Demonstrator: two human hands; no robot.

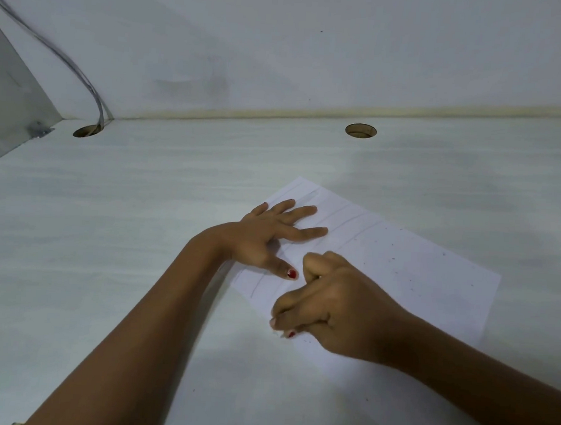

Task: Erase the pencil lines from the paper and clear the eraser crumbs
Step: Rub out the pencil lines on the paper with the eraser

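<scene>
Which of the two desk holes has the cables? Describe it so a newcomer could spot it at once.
Start at the white desk and follow the cream strip along its back edge to the far left corner, by the grey side panel. The round hole sits there. Unlike the other hole further right, it has grey cables running down into it.

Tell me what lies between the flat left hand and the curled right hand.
Head view: only a narrow strip of the paper with faint pencil lines separates the left hand from the right hand.
</scene>
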